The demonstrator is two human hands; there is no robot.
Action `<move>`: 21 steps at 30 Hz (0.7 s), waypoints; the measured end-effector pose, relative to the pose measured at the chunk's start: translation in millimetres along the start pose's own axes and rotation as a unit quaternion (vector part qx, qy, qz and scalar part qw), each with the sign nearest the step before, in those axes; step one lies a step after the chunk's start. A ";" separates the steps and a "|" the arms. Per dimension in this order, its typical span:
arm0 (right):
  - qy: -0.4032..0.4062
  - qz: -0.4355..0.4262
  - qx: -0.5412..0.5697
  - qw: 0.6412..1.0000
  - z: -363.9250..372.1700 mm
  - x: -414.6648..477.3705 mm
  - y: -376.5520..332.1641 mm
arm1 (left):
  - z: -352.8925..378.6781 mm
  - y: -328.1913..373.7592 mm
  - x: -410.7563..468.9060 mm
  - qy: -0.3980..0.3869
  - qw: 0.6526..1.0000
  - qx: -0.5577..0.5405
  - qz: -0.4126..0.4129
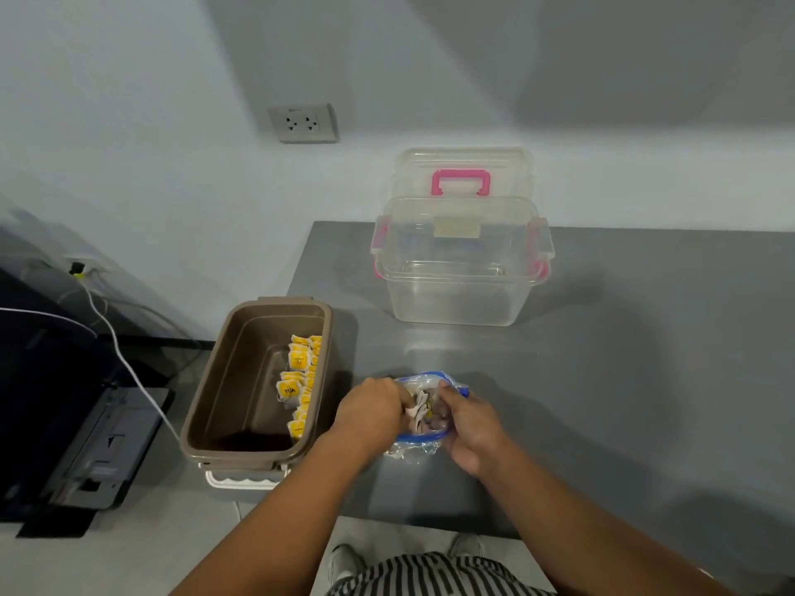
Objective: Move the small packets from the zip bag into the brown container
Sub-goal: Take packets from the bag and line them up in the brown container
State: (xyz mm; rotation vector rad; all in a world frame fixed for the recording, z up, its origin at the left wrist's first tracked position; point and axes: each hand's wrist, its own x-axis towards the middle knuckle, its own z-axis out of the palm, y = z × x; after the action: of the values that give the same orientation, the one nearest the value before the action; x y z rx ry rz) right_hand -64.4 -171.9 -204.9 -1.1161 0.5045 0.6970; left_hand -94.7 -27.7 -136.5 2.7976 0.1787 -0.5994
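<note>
A clear zip bag (pixel 414 449) with a blue rim stands open on the grey table (pixel 602 380) near its front edge. My left hand (pixel 370 412) reaches into the bag's mouth and pinches small white and yellow packets (pixel 420 409) there. My right hand (pixel 469 423) grips the bag's right rim and holds it open. To the left, the brown container (pixel 215 389) hangs over the table's left edge. Several yellow packets (pixel 301 380) are lined up along its right wall.
A clear plastic box (pixel 460 273) with pink latches stands at the back of the table, its lid (pixel 462 174) with a pink handle leaning on the wall. A black device (pixel 99 449) and a white cable (pixel 124 359) lie on the floor at left.
</note>
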 end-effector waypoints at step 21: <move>0.063 0.004 0.014 0.998 28.1 -3.2 -7.2 | -33.6 -20.4 -21.6 0.165 0.956 -0.240 0.039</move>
State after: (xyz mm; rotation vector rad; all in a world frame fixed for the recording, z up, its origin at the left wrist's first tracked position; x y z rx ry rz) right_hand -60.6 -148.5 -187.8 -1.1364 0.6240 0.6278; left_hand -105.0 0.2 -102.9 2.3904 0.2413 -0.0467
